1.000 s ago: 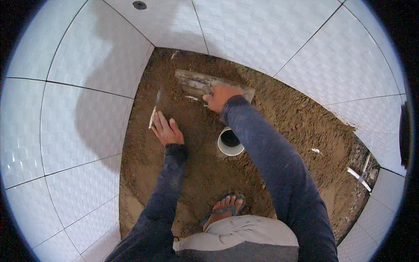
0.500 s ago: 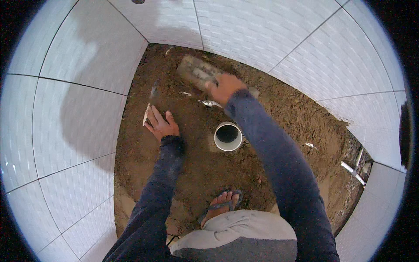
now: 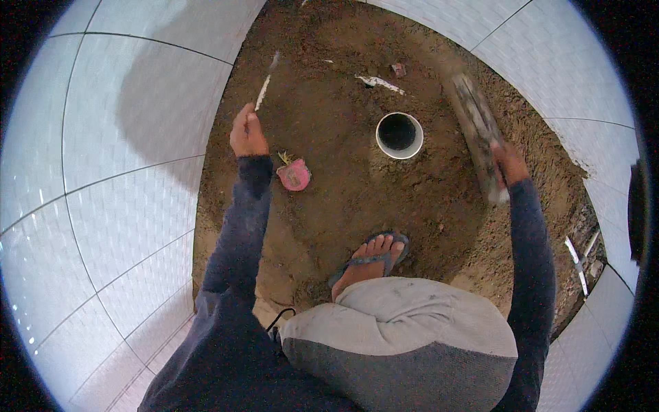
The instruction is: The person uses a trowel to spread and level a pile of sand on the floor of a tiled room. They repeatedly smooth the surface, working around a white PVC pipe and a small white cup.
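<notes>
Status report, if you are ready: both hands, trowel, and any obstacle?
Right hand gripping trowel. Left hand at near end of white strip, grip unclear. Open pipe between hands, possible obstacle.

From head height, one fisheye view looks steeply down at the brown floor [image 3: 336,216], toward the far wall [image 3: 470,24]. It is near enough to span the left hand [image 3: 248,134] and right hand [image 3: 510,163].

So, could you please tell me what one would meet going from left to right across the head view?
Tiled wall, left grip, pink object, white pipe, trowel held in the right grip, thin white pieces.
</notes>
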`<action>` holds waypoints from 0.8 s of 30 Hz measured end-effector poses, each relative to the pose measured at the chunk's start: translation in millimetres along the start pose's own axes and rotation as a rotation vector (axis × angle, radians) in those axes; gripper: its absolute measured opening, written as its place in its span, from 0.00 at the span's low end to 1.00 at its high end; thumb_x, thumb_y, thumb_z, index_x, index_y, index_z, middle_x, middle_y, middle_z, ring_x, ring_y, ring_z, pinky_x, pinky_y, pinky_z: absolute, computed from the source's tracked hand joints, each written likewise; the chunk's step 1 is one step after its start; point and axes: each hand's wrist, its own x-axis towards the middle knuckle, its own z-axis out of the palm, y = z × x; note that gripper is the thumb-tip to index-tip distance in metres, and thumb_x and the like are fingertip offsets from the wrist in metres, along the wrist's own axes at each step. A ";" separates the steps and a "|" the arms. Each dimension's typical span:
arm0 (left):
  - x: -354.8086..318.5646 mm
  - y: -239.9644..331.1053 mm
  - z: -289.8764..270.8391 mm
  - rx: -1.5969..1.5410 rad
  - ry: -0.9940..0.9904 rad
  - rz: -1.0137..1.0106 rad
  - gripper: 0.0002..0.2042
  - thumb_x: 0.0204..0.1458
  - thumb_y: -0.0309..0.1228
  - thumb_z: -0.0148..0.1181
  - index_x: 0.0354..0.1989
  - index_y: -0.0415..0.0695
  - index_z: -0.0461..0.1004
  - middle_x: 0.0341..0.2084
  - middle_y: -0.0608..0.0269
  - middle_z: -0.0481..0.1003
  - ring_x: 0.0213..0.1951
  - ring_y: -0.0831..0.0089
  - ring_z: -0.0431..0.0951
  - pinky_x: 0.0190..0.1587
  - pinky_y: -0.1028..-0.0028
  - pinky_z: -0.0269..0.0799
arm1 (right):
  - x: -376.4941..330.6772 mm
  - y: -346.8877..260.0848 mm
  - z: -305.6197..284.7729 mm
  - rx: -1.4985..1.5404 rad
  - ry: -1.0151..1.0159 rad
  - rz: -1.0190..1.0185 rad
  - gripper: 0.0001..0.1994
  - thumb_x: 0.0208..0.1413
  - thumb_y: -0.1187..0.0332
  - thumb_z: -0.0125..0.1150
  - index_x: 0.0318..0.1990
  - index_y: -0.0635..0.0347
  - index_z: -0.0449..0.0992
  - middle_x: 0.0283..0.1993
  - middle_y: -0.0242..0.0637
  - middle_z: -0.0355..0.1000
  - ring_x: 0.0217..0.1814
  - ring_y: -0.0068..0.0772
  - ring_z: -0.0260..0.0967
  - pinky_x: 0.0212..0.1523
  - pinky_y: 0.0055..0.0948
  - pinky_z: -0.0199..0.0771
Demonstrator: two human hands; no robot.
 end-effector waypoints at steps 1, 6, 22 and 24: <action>-15.1 7.3 -12.6 0.079 -0.068 0.101 0.15 0.54 0.30 0.55 0.49 0.38 0.74 0.47 0.49 0.74 0.50 0.55 0.74 0.52 0.64 0.69 | -21.5 24.8 12.7 -0.018 -0.020 0.035 0.31 0.56 0.40 0.48 0.51 0.61 0.74 0.50 0.54 0.71 0.53 0.52 0.67 0.54 0.44 0.65; -101.5 54.7 1.2 0.243 -0.358 0.273 0.26 0.42 0.42 0.68 0.50 0.45 0.74 0.48 0.51 0.73 0.50 0.53 0.73 0.53 0.60 0.68 | -166.6 47.8 -37.3 0.082 0.099 -0.142 0.23 0.58 0.50 0.54 0.46 0.64 0.75 0.29 0.40 0.75 0.33 0.36 0.71 0.37 0.39 0.69; -181.0 16.7 16.1 0.675 -0.243 0.445 0.29 0.53 0.46 0.56 0.62 0.47 0.63 0.52 0.44 0.66 0.55 0.48 0.65 0.55 0.51 0.61 | -207.6 231.1 -66.9 0.001 0.618 0.552 0.29 0.56 0.42 0.49 0.37 0.67 0.75 0.36 0.54 0.73 0.41 0.55 0.71 0.44 0.46 0.70; -183.7 17.5 29.1 0.693 -0.197 0.519 0.28 0.57 0.50 0.50 0.63 0.47 0.62 0.52 0.44 0.67 0.54 0.49 0.65 0.54 0.52 0.61 | -214.0 271.5 -63.4 0.045 0.864 0.626 0.28 0.57 0.44 0.49 0.29 0.68 0.73 0.24 0.47 0.72 0.27 0.43 0.73 0.32 0.43 0.71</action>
